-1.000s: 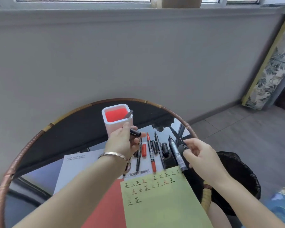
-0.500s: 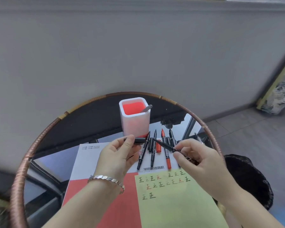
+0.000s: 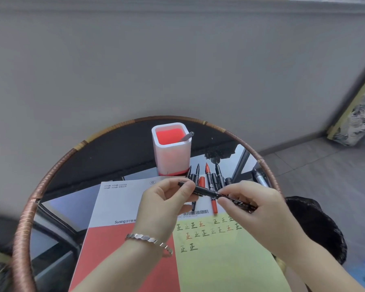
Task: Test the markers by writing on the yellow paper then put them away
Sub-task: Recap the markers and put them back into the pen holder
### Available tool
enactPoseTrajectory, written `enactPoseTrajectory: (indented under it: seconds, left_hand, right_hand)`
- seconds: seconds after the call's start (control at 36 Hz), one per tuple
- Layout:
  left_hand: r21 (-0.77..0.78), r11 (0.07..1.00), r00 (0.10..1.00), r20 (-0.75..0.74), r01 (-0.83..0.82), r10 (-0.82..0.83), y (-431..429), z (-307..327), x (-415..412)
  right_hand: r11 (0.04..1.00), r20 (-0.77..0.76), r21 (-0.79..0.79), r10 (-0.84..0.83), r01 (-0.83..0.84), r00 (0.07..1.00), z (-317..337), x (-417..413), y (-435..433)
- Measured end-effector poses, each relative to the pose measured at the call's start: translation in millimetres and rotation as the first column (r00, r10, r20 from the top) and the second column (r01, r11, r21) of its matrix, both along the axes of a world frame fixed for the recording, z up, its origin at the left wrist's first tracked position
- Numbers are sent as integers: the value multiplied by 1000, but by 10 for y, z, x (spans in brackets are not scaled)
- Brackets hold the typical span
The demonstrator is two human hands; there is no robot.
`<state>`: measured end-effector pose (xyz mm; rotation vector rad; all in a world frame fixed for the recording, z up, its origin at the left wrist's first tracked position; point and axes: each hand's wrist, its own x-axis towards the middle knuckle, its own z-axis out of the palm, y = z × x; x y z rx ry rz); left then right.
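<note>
Both my hands were on the same black marker, holding it up over the desk above the top edge of the yellow paper. My left hand pinched the marker's left end between thumb and fingertips, and my right hand had its fingers curled round the other end, so the marker ran slanted between them, lower on the right. I couldn't tell whether the cap was fully seated.

The yellow paper lay in front of me on a red and white booklet, with a few rows of little test characters in black and red across its top. Just past it the other markers lay side by side on the booklet and the glass, a red marker among them, tips pointing away from me. One more marker sat apart near the desk's right rim.

The white pen holder with the red inside stood upright right behind that row, a silver pen leaning in its right corner. There was a bracelet on my left wrist.
</note>
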<state>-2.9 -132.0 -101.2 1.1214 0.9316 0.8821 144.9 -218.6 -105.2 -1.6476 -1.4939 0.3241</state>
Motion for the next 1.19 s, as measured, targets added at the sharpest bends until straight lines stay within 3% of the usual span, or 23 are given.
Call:
enactPoseTrajectory:
  seconds: [0.22, 0.39, 0.5, 0.56, 0.64, 0.75, 0.83, 0.92, 0.97, 1.06, 1.14, 1.19]
  left_hand:
    - [61, 998, 992, 124, -27, 20, -118, 15, 1]
    - [220, 975, 984, 180, -35, -6, -127, 66, -15]
    - [326, 944, 987, 160, -43, -10, -136, 54, -83]
    - [342, 938, 989, 149, -62, 11, -152, 36, -96]
    - [259, 957, 985, 141, -130, 95, -176, -62, -40]
    - [166, 963, 974, 114, -212, 195, -181, -135, 93]
    - [339, 889, 951, 117, -309, 286, -115, -50, 110]
    - [634, 674, 919, 178, -381, 352, 37, 125, 78]
    - [741, 539, 906, 231, -401, 355, 165, 233, 57]
    - [842, 402, 904, 209, -360, 372, 412, 300, 63]
    - [882, 388, 902, 89, -268, 421, 632, 264, 112]
    - [869, 457, 900, -33, -189, 434, 736, 225, 150]
  right_hand:
    - [988, -21, 152, 27, -24, 999, 35, -66, 40]
    - [996, -292, 88, 54, -29, 955, 123, -121, 52]
    - [988, -571, -39, 99, -148, 815, 163, -110, 94]
    - [979, -625, -71, 106, -192, 773, 143, -104, 112]
    - [976, -538, -109, 103, -191, 836, 90, -89, 137]
    - [979, -236, -189, 26, -72, 971, -78, 38, 144]
    - [975, 81, -179, -121, 134, 989, -260, 274, 113]
    - [928, 319, -113, -305, 355, 898, -448, 537, 72]
    - [884, 389, -102, -386, 456, 836, -520, 652, 67]
    - [833, 416, -204, -402, 515, 816, -554, 726, 82]
    - [803, 381, -290, -402, 520, 833, -580, 744, 94]
    - [792, 362, -312, -412, 525, 836, -580, 734, 106]
